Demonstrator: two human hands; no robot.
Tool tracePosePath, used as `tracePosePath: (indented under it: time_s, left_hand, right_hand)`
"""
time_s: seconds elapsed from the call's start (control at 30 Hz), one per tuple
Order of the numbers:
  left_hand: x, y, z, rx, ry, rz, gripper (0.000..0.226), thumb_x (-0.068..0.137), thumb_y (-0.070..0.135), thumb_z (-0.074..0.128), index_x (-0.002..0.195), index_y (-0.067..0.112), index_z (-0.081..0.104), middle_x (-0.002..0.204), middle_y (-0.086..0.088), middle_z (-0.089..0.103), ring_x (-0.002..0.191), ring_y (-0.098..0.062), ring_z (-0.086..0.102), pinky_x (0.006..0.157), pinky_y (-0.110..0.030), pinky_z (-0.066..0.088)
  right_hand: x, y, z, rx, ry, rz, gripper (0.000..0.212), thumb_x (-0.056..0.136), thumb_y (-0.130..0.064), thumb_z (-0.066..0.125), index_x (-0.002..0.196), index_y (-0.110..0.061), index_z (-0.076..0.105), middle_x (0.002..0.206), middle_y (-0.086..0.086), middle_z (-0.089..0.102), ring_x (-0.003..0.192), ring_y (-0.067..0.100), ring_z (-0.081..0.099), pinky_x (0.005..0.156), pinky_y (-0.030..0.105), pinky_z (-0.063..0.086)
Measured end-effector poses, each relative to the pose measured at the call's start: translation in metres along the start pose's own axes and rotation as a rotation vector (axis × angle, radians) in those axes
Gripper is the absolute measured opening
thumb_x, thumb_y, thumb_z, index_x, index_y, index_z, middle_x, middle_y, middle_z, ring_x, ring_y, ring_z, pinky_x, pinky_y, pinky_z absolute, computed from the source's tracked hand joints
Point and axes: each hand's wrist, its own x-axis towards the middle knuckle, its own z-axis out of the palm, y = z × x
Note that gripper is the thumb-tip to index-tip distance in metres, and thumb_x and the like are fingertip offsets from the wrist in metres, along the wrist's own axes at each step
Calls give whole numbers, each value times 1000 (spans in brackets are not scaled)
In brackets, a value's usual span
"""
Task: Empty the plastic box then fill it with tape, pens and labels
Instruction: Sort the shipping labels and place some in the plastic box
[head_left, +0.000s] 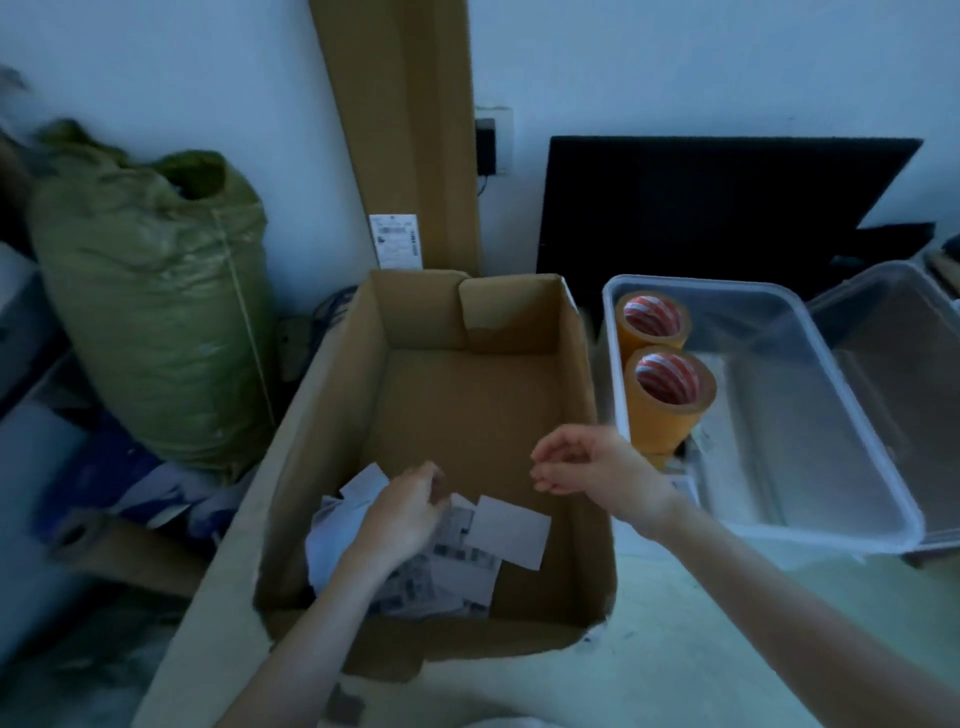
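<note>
head view, dim light. open cardboard box (467, 415) in the middle, flaps up. a loose heap of paper labels (467, 545) lies in its near left corner; one blank white label (511, 530) sits on top at the heap's right edge.

left hand (402, 512) is down inside the cardboard box, on the labels; fingers (428, 475) curled over the sheets at the top of the heap. cannot tell whether a sheet is actually pinched or only touched.

right hand (587, 462) is above the box's right side, near the rim, holding nothing; fingers loosely curled, narrow gap between thumb and fingertips.

clear plastic box (779, 415) stands just right of the cardboard box. two rolls of tan packing tape lie along its left wall: far roll (652, 319), near roll (670, 392), touching each other, red-and-white striped cores facing up. the rest of its floor shows bare. a second clear container (904, 364) sits beside it on the right.

green woven sack (150, 312) at left against the wall. flat cardboard sheet (400, 130) leans on the wall behind the box. black panel (701, 208) behind the plastic box.
</note>
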Motion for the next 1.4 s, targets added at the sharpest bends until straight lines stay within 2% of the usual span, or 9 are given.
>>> tracePosePath:
  time_s: [0.2,0.37,0.5,0.7,0.93,1.07,1.17,1.27,1.4]
  left_hand:
    - [6,-24,15,474,-276,9,51,94,34,54,138,15,36,138,-10,39,126,-33,39,97,-46,38]
    - [16,-29,30,496,-319,42,70,83,34,68,139,14,31,142,-11,33,130,-34,32,103,-51,31]
    - [21,-35,37,489,-316,73,82,77,36,73,142,17,26,144,-9,28,132,-32,27,106,-50,28]
    - [28,-40,38,447,-301,68,89,77,40,73,146,23,21,142,-9,27,131,-32,24,106,-47,26]
    - [33,-41,41,361,-243,32,66,78,34,72,131,19,36,135,-7,36,126,-30,29,104,-43,29]
    - [32,-38,40,329,-131,52,39,85,20,61,119,14,44,127,-7,46,120,-29,39,97,-42,32]
    - [32,-37,36,302,-68,48,12,92,17,49,103,12,51,112,-9,53,110,-29,47,89,-40,37]
    - [34,-39,33,163,-40,-24,11,95,17,45,96,10,54,101,-10,61,94,-28,56,77,-39,44]
    - [36,-43,29,-90,38,-157,14,95,21,51,97,10,60,100,-9,66,90,-24,60,73,-34,46]
  right_hand:
    - [35,13,41,-299,-158,94,23,89,-14,62,110,-21,60,104,-5,63,98,10,60,87,27,51]
    - [69,29,69,-701,-312,218,41,88,-12,63,127,-13,49,123,7,54,106,20,55,86,31,49]
    - [83,46,87,-997,-401,271,62,86,-10,65,140,-11,34,142,13,36,130,34,36,103,47,40]
    - [90,64,85,-1010,-370,316,80,82,-13,71,146,-14,24,150,13,23,138,37,25,110,50,32]
    - [88,75,83,-1139,-274,312,77,80,-13,73,141,-12,26,147,15,27,136,36,25,111,49,27]
    - [90,78,86,-1165,-291,353,73,81,-19,73,140,-11,30,146,15,32,135,36,27,110,49,27]
    - [89,75,83,-1124,-318,363,46,91,-15,60,133,-12,43,138,13,43,128,32,41,106,46,34]
    - [88,67,80,-1002,-260,320,27,97,-10,45,123,-11,50,126,11,52,112,26,54,92,37,47]
    - [96,56,74,-794,-110,307,13,94,-8,46,100,-11,58,106,9,60,95,24,62,82,35,54]
